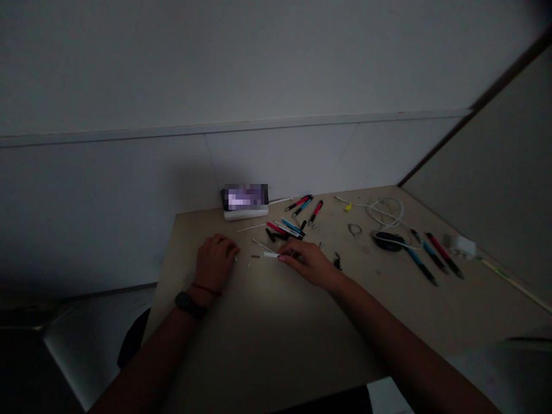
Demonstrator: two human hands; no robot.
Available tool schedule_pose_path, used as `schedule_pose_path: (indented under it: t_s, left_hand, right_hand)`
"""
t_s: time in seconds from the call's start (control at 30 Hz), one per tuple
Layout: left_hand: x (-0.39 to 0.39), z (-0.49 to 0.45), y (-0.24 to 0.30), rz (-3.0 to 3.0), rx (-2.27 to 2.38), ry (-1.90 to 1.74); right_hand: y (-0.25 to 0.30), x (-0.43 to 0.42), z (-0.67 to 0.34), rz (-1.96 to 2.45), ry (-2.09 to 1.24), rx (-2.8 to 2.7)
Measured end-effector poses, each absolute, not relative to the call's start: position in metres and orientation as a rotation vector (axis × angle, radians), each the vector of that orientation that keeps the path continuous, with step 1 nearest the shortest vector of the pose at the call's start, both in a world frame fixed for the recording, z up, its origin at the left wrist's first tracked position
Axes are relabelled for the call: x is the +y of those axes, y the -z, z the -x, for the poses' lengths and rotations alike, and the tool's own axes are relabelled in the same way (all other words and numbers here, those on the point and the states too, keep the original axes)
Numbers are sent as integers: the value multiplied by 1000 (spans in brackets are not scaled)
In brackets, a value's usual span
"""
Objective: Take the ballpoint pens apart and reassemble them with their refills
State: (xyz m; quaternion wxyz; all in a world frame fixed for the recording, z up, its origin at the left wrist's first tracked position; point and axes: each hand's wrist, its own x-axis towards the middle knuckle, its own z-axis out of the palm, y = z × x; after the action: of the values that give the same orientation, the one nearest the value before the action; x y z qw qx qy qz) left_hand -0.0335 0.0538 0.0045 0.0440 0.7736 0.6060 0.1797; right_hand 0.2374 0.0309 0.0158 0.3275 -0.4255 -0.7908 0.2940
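Note:
My left hand (214, 261) rests on the beige tabletop (259, 322) with its fingers curled, a tiny white piece (236, 258) by the fingertips. My right hand (305, 262) pinches a short white tube (271, 254) at its fingertips. A thin white rod (263, 245) lies just beyond that tube, and small pen parts (254, 257) sit between my hands. Farther back lies a jumble of taken-apart red, blue and black pens (285, 230). A black smartwatch (190, 305) and a dark cord bracelet (207, 289) circle my left wrist.
Several whole pens (433, 257) lie at the right, near a tangled white cable (386, 214), a black oval object (388, 241) and a white plug (460, 245). A blurred phone (244, 197) stands on a white box at the back, against the wall.

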Motion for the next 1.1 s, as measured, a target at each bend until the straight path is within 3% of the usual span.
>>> schedule_pose_path:
  t_s: [1.1]
  left_hand:
    - [57, 33, 4, -2363, 1716, -685]
  right_hand:
    - [-9, 32, -238, 1148, -783, -2129]
